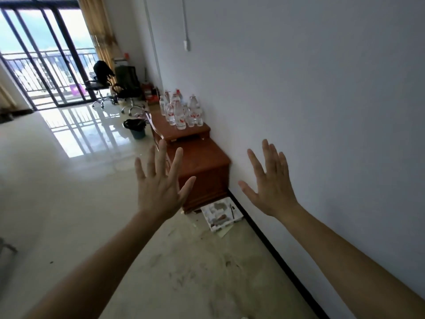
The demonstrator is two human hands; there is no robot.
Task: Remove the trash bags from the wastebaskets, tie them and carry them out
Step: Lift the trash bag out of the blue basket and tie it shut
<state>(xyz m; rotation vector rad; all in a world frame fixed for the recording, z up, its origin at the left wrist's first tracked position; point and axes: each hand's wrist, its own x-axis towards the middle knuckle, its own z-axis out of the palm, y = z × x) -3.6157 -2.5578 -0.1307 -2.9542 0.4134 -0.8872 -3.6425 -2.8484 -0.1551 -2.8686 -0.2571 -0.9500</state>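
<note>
You are holding your left hand (pixel 158 192) and right hand (pixel 271 187) spread and empty; walk to the wastebasket (pixel 137 128) and gather the black trash bag (pixel 134 123) by its rim.

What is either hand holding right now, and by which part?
Nothing. The left hand and right hand are both spread open and empty; the bag-lined wastebasket stands untouched farther off.

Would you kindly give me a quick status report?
Left hand, right hand open, empty. Wastebasket ahead by cabinet, black bag in. Floor path clear.
</note>
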